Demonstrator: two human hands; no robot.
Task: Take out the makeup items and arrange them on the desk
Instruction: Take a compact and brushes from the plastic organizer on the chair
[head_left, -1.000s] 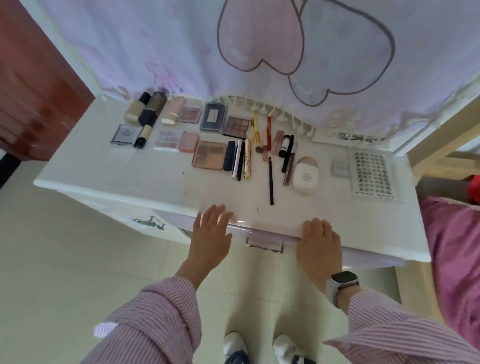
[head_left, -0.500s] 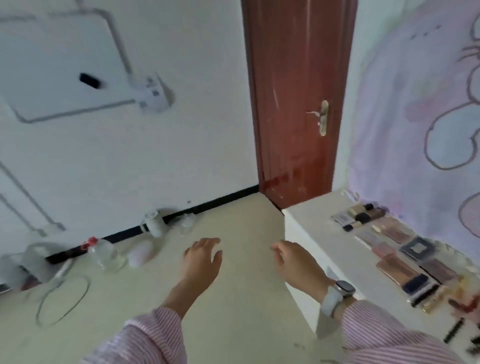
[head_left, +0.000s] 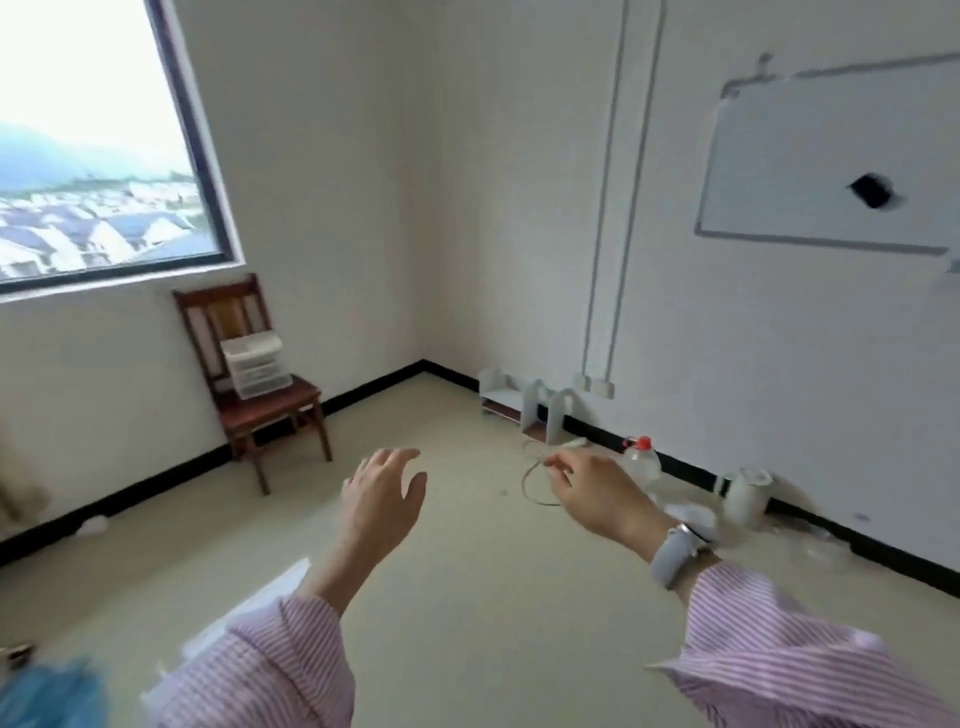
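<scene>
Head view is facing a room corner; neither the makeup items nor the table are showing in this view, so their position cannot be told.

Left hand (head_left: 382, 501) is hanging in the air over the floor (head_left: 467, 597), back toward the camera, fingers loosely spread, holding nothing. Right hand (head_left: 592, 493) is hanging beside it, apart from it, fingers loosely curled inward, gripping nothing; a grey watch (head_left: 675, 553) is sitting on its wrist. Both arms are wearing pink striped sleeves (head_left: 270, 670).

A wooden chair (head_left: 254, 374) is standing against the wall under the window (head_left: 98, 140), carrying a small white drawer box (head_left: 255, 364). A whiteboard (head_left: 831, 161) is hanging on the right wall. Along that wall's foot a clear bottle (head_left: 643, 462) with a red cap and a white kettle (head_left: 748, 496) are standing on the floor.
</scene>
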